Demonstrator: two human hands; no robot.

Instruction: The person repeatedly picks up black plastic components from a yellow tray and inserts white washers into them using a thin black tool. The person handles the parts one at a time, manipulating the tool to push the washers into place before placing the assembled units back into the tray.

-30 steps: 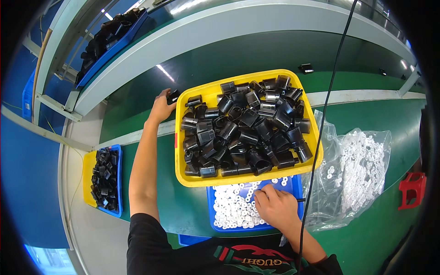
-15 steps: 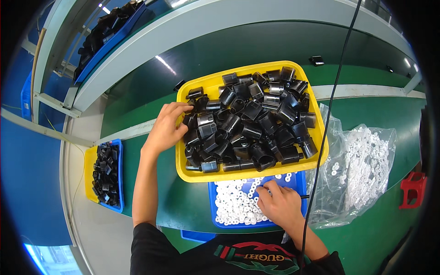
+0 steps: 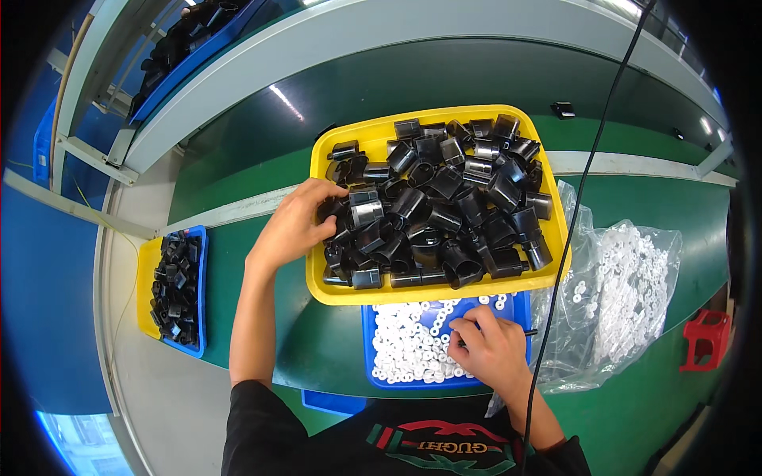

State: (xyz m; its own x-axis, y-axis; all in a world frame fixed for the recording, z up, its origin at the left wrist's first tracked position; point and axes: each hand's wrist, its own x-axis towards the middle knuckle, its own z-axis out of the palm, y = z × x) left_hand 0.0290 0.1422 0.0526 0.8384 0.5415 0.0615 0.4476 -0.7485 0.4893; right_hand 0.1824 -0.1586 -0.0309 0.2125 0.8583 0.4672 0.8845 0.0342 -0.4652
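Closest to us, the right hand [image 3: 490, 349] is down in the blue tray [image 3: 520, 305] of small white rings [image 3: 409, 345], fingers curled and pinched together over the heap; whether a ring actually sits between the fingertips I cannot tell from here. A thin black cable [image 3: 583, 190] runs down past that wrist. Just to the right, a clear plastic bag [image 3: 627, 285] full of the same white rings slumps on the green bench top [image 3: 238, 262].

A step further out, the yellow tray [image 3: 432, 295] sits with its near edge overlapping the blue tray, piled with black plastic parts [image 3: 452, 206]. The left hand [image 3: 295, 226] reaches over the tray's left rim, fingers bent and touching the black parts at that edge, closing around one of them by the look of it, though the grasp itself is partly hidden.

Off to the left, well apart, a smaller yellow and blue bin [image 3: 173, 289] holds more black parts. Far right, a red object [image 3: 702, 341] sits at the bench edge. Beyond everything, a grey shelf rail [image 3: 381, 40] arcs overhead with another blue bin [image 3: 198, 40] on top.
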